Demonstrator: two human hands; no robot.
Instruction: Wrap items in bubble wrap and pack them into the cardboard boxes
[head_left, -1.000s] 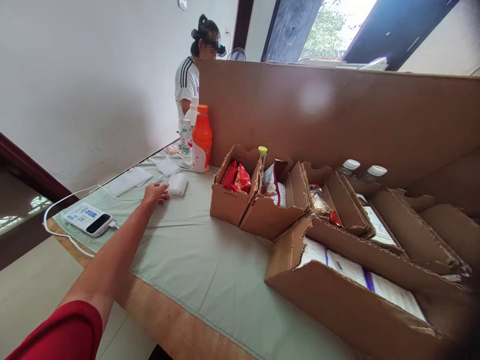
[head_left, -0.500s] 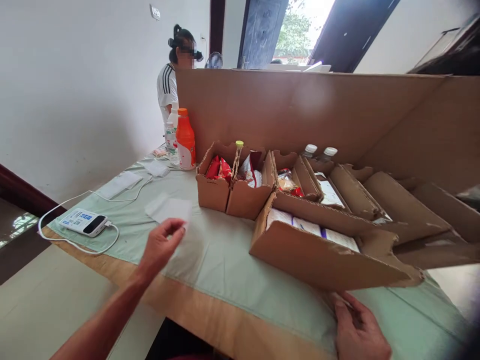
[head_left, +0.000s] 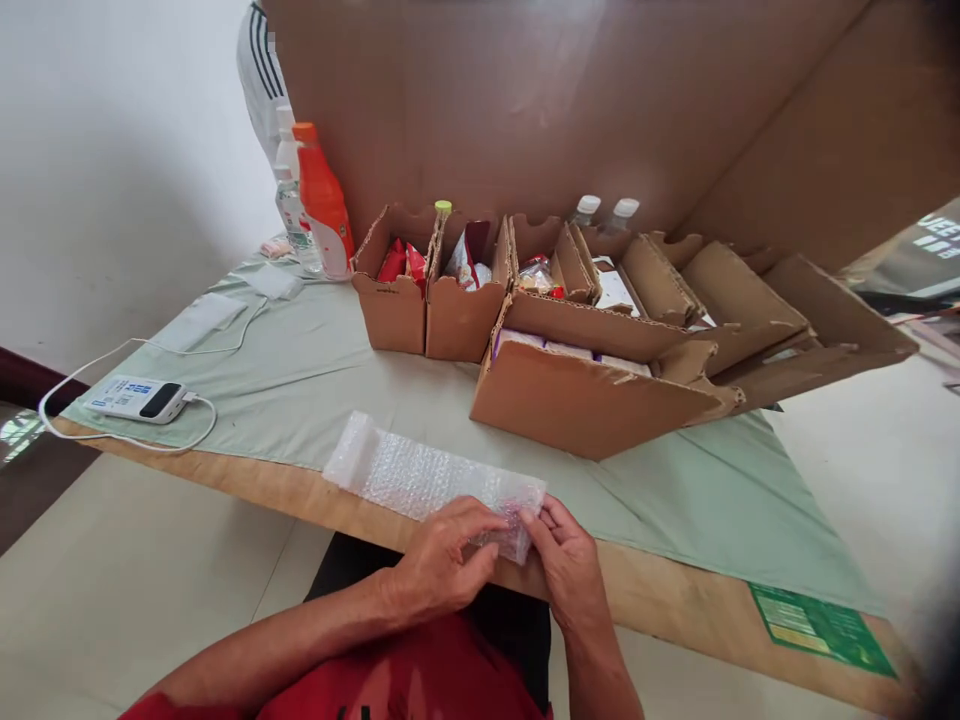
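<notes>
A long strip of clear bubble wrap (head_left: pixel 420 475) lies across the front edge of the table, its far left end folded over. Its right end is in both hands. My left hand (head_left: pixel 450 555) holds that end from the left, thumb and index finger on either side of it. With thumb and fingertips, my right hand (head_left: pixel 566 555) pinches the right corner. A purplish tint shows through the plastic between the hands; what causes it I cannot make out.
Cardboard bins (head_left: pixel 469 325) with packets stand behind, and a long cardboard box (head_left: pixel 592 400) holding white and purple packs sits in front of them. An orange bottle (head_left: pixel 324 200) stands at back left. A white power bank (head_left: pixel 139 398) with a cable lies left. A cardboard panel (head_left: pixel 525 110) rises behind.
Both hands have come together at the front edge, with the bubble wrap now stretched out between them and the left. My view has tilted down.
</notes>
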